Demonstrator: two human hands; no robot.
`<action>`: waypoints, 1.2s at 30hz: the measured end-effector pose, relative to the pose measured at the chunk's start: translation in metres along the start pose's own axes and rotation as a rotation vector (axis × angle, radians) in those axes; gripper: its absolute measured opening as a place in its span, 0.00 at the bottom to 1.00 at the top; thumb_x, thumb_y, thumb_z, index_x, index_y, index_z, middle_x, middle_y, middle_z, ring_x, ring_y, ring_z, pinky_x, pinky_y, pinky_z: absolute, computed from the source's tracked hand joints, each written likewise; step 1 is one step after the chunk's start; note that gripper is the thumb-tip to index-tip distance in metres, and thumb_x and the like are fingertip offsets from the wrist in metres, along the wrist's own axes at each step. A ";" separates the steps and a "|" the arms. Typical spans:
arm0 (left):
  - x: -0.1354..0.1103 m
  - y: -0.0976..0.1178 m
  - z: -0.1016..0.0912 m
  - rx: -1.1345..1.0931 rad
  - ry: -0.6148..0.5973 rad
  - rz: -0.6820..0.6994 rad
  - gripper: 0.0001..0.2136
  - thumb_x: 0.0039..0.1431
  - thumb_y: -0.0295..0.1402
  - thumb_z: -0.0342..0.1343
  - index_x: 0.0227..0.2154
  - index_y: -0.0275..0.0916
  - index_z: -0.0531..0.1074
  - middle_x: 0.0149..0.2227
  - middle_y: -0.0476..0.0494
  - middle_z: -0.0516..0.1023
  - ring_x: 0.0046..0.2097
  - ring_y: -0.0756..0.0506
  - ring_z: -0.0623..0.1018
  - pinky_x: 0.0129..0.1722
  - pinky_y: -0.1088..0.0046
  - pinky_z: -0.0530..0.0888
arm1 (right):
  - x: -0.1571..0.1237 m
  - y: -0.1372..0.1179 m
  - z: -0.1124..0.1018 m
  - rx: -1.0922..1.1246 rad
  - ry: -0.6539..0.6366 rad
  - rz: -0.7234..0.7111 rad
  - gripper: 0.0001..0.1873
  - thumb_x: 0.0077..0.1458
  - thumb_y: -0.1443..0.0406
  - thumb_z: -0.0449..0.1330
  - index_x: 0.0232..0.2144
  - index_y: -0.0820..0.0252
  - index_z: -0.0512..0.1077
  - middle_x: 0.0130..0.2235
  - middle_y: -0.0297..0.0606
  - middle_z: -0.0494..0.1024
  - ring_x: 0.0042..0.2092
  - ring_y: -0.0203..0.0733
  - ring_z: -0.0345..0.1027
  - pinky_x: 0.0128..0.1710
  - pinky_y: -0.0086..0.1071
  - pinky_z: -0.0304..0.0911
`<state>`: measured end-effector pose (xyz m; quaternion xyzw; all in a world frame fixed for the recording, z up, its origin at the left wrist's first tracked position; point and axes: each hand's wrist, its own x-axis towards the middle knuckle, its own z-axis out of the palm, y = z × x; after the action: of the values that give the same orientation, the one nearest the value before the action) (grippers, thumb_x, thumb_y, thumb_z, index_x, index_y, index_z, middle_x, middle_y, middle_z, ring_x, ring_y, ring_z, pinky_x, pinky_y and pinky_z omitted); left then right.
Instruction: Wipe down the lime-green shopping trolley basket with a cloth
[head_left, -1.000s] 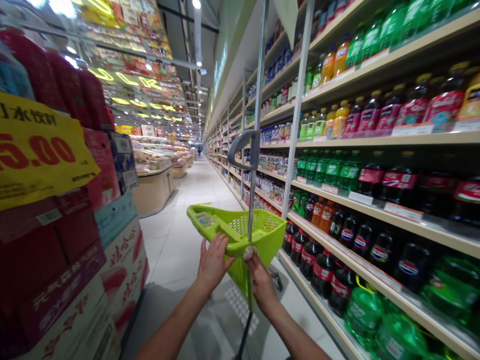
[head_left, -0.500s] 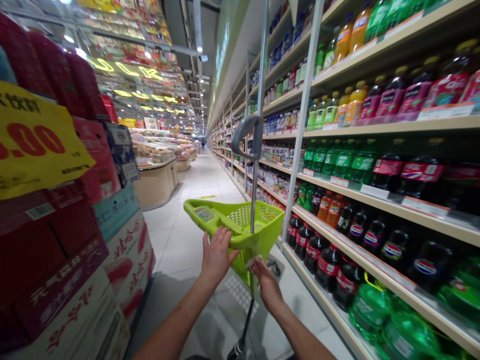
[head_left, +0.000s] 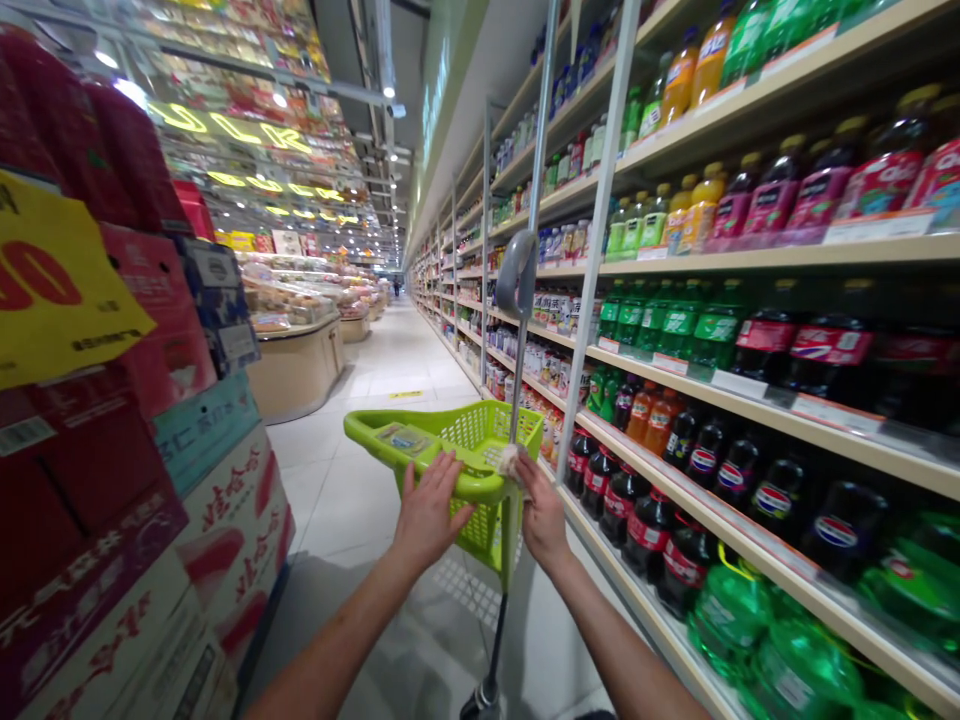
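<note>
A lime-green shopping cart (head_left: 501,432) with perforated basket walls stands in front of me. My left hand (head_left: 431,510) lies on the cart's near handle rim, fingers stretched across it and thumb apart. In my right hand (head_left: 544,512) a crumpled whitish cloth (head_left: 512,460) is pinched. That cloth touches the top of the cart near a metal pole (head_left: 523,372), which rises from the cart. A grey loop handle (head_left: 517,275) is fixed on the pole. My right palm side is hidden.
Drink shelves (head_left: 750,245) run along the right, with large green bottles (head_left: 806,660) at floor level. Stacked drink cartons (head_left: 225,530) and a yellow price sign (head_left: 67,280) stand on the left. The tiled aisle (head_left: 382,350) leads past rounded display counters (head_left: 292,370).
My right hand has moved up with the cloth, from the pole below the rim to the cart's top. The cart appears further left. My left hand stays on the rim.
</note>
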<state>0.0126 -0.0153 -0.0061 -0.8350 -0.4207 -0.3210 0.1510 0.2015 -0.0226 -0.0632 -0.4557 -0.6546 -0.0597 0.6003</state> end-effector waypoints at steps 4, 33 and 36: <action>0.003 -0.011 0.006 0.048 0.008 -0.050 0.21 0.51 0.34 0.51 0.49 0.36 0.62 0.54 0.37 0.66 0.57 0.39 0.62 0.55 0.49 0.52 | 0.019 -0.023 0.000 0.037 -0.056 -0.065 0.31 0.40 0.79 0.45 0.47 0.55 0.68 0.49 0.36 0.70 0.52 0.38 0.62 0.54 0.38 0.57; 0.001 -0.003 0.009 0.096 0.040 -0.175 0.27 0.50 0.35 0.50 0.53 0.28 0.58 0.56 0.31 0.60 0.58 0.36 0.58 0.54 0.54 0.58 | -0.027 -0.051 0.005 -0.218 0.055 -0.150 0.39 0.45 0.82 0.41 0.58 0.52 0.48 0.60 0.35 0.53 0.60 0.41 0.44 0.56 0.45 0.52; 0.001 0.001 0.007 0.089 0.017 -0.129 0.27 0.51 0.35 0.49 0.54 0.30 0.58 0.56 0.33 0.61 0.58 0.37 0.59 0.54 0.54 0.57 | -0.027 -0.060 0.016 -0.206 -0.017 -0.252 0.36 0.48 0.80 0.43 0.58 0.52 0.49 0.59 0.37 0.56 0.60 0.43 0.45 0.55 0.46 0.53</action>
<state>0.0161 -0.0120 -0.0106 -0.7959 -0.4862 -0.3180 0.1703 0.1465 -0.0614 -0.0624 -0.4295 -0.7019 -0.1974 0.5328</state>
